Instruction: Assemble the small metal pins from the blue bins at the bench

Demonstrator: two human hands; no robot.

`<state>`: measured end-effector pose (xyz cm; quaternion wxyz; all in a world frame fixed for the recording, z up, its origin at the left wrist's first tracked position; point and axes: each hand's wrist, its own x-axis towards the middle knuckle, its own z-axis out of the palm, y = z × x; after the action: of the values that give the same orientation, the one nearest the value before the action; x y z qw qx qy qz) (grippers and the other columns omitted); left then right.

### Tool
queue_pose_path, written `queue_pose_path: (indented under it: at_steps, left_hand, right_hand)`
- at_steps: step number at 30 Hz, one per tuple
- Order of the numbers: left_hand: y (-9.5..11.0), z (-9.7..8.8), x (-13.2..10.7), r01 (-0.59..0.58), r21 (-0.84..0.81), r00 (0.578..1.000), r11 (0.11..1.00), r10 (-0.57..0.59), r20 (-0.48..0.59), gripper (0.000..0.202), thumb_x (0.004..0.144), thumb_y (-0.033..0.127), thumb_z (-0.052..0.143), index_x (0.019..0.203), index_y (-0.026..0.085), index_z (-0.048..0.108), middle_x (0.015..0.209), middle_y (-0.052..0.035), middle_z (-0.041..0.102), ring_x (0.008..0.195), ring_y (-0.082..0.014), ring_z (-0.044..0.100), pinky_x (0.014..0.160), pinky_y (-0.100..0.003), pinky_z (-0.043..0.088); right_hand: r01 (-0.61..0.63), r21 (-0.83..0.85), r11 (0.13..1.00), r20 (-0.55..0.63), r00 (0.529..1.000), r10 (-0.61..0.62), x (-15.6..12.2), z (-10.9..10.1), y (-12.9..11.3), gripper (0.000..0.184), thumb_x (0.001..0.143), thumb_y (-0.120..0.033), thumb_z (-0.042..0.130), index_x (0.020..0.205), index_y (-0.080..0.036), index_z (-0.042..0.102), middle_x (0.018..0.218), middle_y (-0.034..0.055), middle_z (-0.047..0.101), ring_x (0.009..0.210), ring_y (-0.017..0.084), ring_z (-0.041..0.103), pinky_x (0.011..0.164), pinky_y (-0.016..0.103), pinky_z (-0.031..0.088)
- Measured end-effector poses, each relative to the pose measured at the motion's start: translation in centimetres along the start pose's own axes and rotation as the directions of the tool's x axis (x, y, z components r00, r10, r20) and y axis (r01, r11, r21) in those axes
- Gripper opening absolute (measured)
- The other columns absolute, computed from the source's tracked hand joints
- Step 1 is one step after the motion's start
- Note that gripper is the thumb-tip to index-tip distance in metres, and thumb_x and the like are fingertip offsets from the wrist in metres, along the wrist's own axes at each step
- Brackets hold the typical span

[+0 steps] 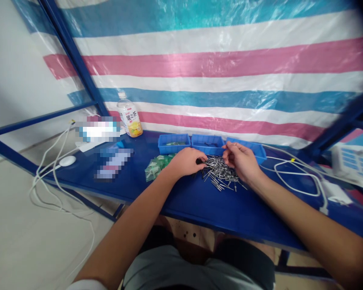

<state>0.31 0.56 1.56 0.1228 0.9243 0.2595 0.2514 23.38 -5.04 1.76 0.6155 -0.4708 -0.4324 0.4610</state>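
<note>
A loose pile of thin silvery metal pins, which look like blind rivets (220,175), lies on the blue table between my hands. My left hand (186,161) is closed at the pile's left edge, thumb and forefinger pinched around a small dark thing that I cannot make out. Over the pile's right side, my right hand (242,161) has its fingertips pinched together near the right blue bin (259,151); anything inside them is too small to tell. Green clear plastic bags (157,166) lie left of my left hand, partly behind it.
Behind the pile stand a left bin (173,150) with a few small pieces and a middle bin (207,150) with dark pieces. A drink bottle (130,117) stands at the back left. White cables (302,191) and an adapter (337,193) lie right; a striped sheet (199,64) hangs behind.
</note>
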Motion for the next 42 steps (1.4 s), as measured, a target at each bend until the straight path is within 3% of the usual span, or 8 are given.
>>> queue_pose_path:
  at_steps: [14,19,23,26,29,33,36,42]
  left_hand:
    - [0.3,0.1,0.4,0.028,-0.074,0.999,0.997,-0.03,-0.024,0.015,0.091,0.013,0.072,0.101,0.021,0.08,0.102,-0.0025,0.084,0.095,-0.0205,0.079,0.091,-0.033,0.059]
    - [0.3,0.1,0.5,0.118,-0.196,0.982,0.973,-0.144,-0.125,0.018,0.09,0.01,0.073,0.106,0.019,0.078,0.101,-0.0042,0.084,0.094,-0.0194,0.08,0.091,-0.032,0.062]
    - [0.7,-0.1,0.6,0.107,-0.22,0.963,0.97,-0.156,-0.221,0.017,0.093,0.012,0.071,0.107,0.019,0.078,0.104,-0.0054,0.084,0.094,-0.0193,0.081,0.093,-0.035,0.064]
    - [1.2,-0.3,0.6,0.066,-0.217,0.952,0.974,-0.127,-0.279,0.017,0.095,0.013,0.07,0.108,0.02,0.078,0.106,-0.0055,0.084,0.095,-0.0188,0.08,0.095,-0.036,0.065]
    - [1.5,-0.3,0.7,0.035,-0.201,0.944,0.979,-0.099,-0.315,0.017,0.096,0.015,0.069,0.111,0.02,0.077,0.109,-0.0056,0.083,0.097,-0.0187,0.08,0.097,-0.037,0.064]
    - [1.7,-0.2,0.7,0.004,-0.205,0.937,0.979,-0.076,-0.342,0.016,0.098,0.017,0.068,0.112,0.02,0.075,0.11,-0.0055,0.083,0.099,-0.018,0.08,0.098,-0.036,0.064]
    - [1.8,-0.2,0.8,0.01,-0.231,0.937,0.973,-0.09,-0.339,0.013,0.098,0.018,0.069,0.11,0.02,0.074,0.109,-0.0053,0.083,0.099,-0.0182,0.08,0.097,-0.036,0.064]
    - [2.0,0.0,0.9,0.048,-0.359,0.927,0.932,-0.175,-0.332,0.014,0.095,0.02,0.075,0.11,0.02,0.073,0.104,-0.0045,0.083,0.098,-0.0186,0.08,0.093,-0.035,0.064]
  right_hand:
    - [0.022,0.009,1.0,0.039,0.999,-0.022,-0.2,0.1,-0.1,0.04,0.083,-0.059,0.086,0.09,-0.021,0.073,0.065,-0.0001,0.067,0.048,0.011,0.054,0.038,0.022,0.031]
    - [0.04,-0.021,0.999,0.052,0.998,-0.039,-0.1,0.1,0.2,0.04,0.085,-0.06,0.084,0.089,-0.022,0.073,0.065,0.0001,0.067,0.049,0.011,0.055,0.039,0.022,0.032]
    - [0.123,-0.154,0.98,0.098,0.989,-0.108,-0.3,0.0,0.4,0.039,0.092,-0.062,0.076,0.092,-0.023,0.072,0.07,0.0012,0.069,0.052,0.013,0.057,0.042,0.024,0.036]
    - [0.291,-0.347,0.892,0.155,0.955,-0.252,-0.6,0.1,0.4,0.036,0.095,-0.061,0.072,0.098,-0.024,0.073,0.083,0.0044,0.074,0.067,0.018,0.065,0.051,0.028,0.046]
    - [0.485,-0.509,0.711,0.267,0.874,-0.405,-0.9,0.1,0.5,0.03,0.097,-0.053,0.073,0.106,-0.025,0.077,0.101,0.0083,0.076,0.087,0.024,0.071,0.064,0.033,0.055]
    - [0.569,-0.578,0.585,0.366,0.822,-0.437,-0.9,-0.1,0.8,0.02,0.099,-0.043,0.069,0.104,-0.026,0.079,0.104,0.0079,0.079,0.091,0.026,0.074,0.071,0.038,0.058]
    - [0.541,-0.6,0.589,0.347,0.84,-0.417,-0.7,-0.2,1.2,0.017,0.097,-0.039,0.07,0.105,-0.026,0.077,0.104,0.0069,0.081,0.092,0.027,0.075,0.074,0.04,0.059]
    - [0.459,-0.523,0.718,0.308,0.887,-0.343,-0.5,-0.1,1.8,0.02,0.091,-0.034,0.075,0.108,-0.025,0.068,0.099,0.0059,0.079,0.089,0.025,0.075,0.072,0.039,0.058]
